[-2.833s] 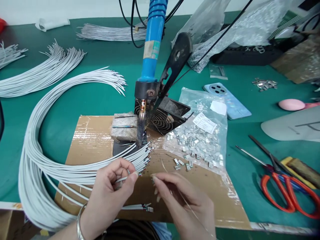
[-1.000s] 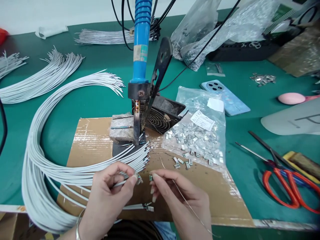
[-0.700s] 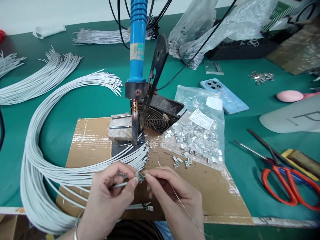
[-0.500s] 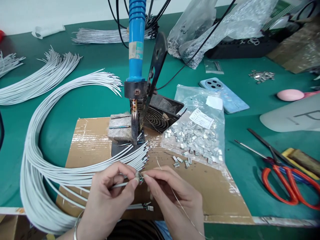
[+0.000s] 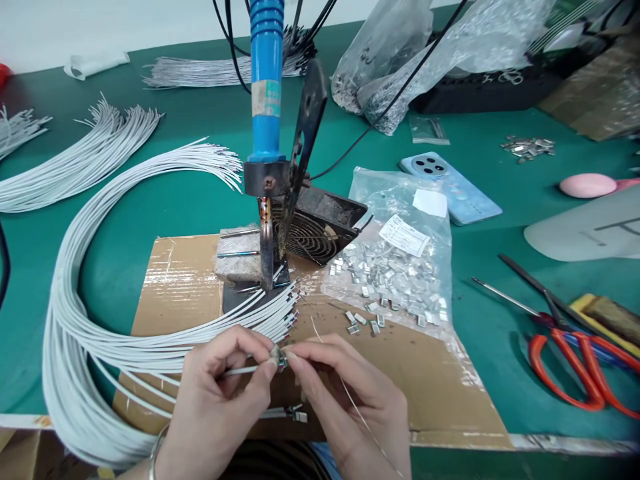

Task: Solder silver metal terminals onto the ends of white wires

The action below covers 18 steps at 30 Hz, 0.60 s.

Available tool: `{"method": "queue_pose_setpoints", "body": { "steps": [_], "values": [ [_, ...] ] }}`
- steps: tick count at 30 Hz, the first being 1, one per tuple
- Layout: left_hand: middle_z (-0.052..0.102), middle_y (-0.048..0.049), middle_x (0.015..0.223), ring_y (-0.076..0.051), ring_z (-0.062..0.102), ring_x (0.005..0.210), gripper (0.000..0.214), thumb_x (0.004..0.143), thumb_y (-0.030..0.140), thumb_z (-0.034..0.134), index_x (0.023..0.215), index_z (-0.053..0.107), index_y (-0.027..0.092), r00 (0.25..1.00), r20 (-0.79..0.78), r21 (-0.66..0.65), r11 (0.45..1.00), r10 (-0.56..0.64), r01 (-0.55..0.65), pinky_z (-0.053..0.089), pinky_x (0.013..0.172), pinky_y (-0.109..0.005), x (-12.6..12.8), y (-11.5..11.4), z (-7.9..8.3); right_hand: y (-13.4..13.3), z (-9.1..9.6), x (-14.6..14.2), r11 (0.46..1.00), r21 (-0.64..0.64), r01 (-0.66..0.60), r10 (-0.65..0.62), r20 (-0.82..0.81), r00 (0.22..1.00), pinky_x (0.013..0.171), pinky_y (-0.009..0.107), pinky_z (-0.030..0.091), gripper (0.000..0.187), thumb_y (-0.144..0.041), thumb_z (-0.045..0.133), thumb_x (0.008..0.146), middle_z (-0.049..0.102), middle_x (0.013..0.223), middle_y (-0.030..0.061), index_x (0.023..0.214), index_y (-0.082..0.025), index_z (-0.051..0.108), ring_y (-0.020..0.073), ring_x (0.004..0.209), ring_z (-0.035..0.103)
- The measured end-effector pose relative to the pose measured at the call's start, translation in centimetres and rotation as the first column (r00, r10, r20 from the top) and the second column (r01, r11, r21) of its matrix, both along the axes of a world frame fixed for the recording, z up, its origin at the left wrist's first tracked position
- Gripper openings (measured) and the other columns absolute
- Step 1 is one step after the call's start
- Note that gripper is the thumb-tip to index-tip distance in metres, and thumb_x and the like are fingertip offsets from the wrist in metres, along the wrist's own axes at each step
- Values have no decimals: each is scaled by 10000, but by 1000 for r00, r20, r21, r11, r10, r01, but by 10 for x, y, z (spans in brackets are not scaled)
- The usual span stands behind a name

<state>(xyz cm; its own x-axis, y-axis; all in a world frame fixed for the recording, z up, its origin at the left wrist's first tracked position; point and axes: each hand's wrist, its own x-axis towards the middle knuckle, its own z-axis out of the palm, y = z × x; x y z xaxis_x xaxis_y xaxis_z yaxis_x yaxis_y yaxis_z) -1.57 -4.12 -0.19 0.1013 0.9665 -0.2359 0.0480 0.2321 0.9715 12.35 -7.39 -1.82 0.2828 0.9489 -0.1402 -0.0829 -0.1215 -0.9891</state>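
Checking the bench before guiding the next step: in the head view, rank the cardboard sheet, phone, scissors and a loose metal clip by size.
Largest to smallest:
1. Cardboard sheet
2. Phone and scissors, too alike to rank
3. Loose metal clip

A green bench mat [image 5: 150,133] carries everything here. Left of the grip, bundles of white wires [image 5: 57,340] curve and fan across it. A cardboard sheet [image 5: 185,287] lies directly beneath the grip. Beyond and right of the grip are a plastic bag of metal clips [image 5: 390,280], overlapping the cardboard, and a phone [image 5: 460,207]. Orange-handled scissors [image 5: 537,370] lie farther right.
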Motion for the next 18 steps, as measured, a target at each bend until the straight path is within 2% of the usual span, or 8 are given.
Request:
{"method": "queue_pose_setpoints", "body": {
  "steps": [6,11,16,18],
  "values": [
    [736,-13,750,-125,699,666,155,777,68,703,679,672,184,999,-47,-2,1000,27,-27,535,607,-146,2,-1,1,0,1,0,1000,-5,3,-3,12,1000,537,192,462,105,-221,759,865,692,751,3,886,-279,844,115,628,608],
    [729,-3,746,-122,701,673,159,767,62,699,680,658,189,998,-46,-11,999,31,-31,533,611,-143,5,0,0,-1,2,-1,1000,-10,0,1,57,998,582,219,484,86,-253,738,889,686,774,6,891,-259,824,126,634,603],
    [704,5,735,-95,646,619,143,772,84,698,676,648,178,995,-90,-16,999,34,-35,493,577,-136,6,2,-1,-9,1,-6,996,6,89,-88,221,971,660,236,479,344,-368,411,1063,590,807,-2,1103,-281,742,128,685,577],
    [701,3,737,-92,634,615,138,771,95,701,671,647,174,994,-100,-18,999,40,-42,481,571,-136,6,3,-1,-13,2,-8,993,-27,118,-106,272,956,647,233,460,319,-351,383,1073,557,745,-30,1187,-317,679,119,641,554]
  ]
}}
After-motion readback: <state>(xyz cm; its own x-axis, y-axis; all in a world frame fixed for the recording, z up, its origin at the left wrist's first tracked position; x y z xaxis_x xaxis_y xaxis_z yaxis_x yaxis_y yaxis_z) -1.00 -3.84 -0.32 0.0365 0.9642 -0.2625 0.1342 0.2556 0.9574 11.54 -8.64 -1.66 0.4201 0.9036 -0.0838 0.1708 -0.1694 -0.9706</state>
